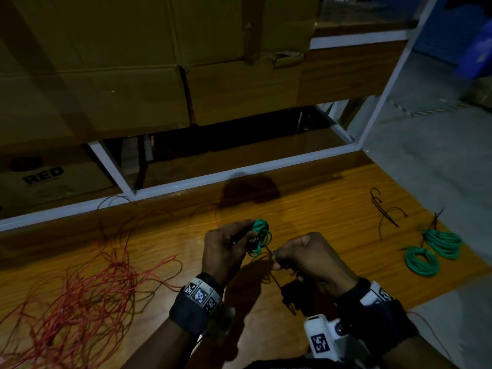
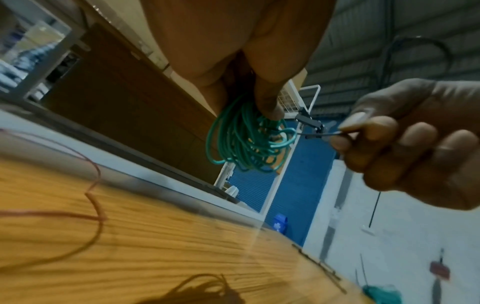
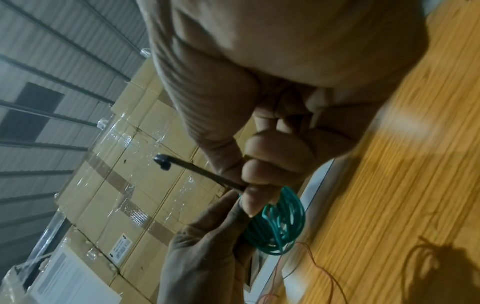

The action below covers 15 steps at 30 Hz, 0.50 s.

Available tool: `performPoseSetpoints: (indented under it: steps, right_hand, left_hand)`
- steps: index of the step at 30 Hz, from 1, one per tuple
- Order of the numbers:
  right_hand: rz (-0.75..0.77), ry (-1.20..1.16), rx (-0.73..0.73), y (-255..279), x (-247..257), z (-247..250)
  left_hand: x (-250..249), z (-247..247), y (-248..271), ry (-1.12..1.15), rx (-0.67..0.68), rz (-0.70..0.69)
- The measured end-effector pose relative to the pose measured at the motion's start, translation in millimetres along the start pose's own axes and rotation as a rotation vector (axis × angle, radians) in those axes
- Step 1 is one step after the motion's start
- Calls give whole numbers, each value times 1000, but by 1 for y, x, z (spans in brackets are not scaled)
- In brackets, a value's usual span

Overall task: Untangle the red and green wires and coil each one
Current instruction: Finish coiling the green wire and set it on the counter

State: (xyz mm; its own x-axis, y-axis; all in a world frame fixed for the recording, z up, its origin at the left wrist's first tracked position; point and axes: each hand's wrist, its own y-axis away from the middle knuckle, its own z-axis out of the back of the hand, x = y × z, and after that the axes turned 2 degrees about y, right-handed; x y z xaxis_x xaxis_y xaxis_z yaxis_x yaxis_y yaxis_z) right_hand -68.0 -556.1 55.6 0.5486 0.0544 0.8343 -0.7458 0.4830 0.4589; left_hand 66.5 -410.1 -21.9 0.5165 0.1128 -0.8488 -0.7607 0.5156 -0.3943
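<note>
Green coil (image 1: pixel 260 237) in left hand (image 1: pixel 226 251) | right hand (image 1: pixel 311 258) pinches black tie (image 2: pixel 310 125)

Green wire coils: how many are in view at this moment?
3. One green coil is held in the left hand; two finished coils lie on the table's right side. None seems hidden.

The room is lying dim, the head view darkening toward its bent edges. Hand shadows are falling across the glossy orange wooden worktop (image 1: pixel 306 206), which is smearing with motion blur and pale glare in both wrist views.
</note>
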Motion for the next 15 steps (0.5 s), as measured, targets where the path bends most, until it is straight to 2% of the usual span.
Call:
performPoseSetpoints:
  steps: [6, 11, 15]
  right_hand:
    - [4, -68, -20, -5, 6, -5]
    - [6, -134, -40, -10, 0, -16]
    - [18, -187, -34, -11, -4, -21]
  left_hand:
    - [0, -10, 9, 90, 48, -39]
    - [2, -9, 9, 273, 17, 146]
    - [6, -6, 10, 376, 13, 223]
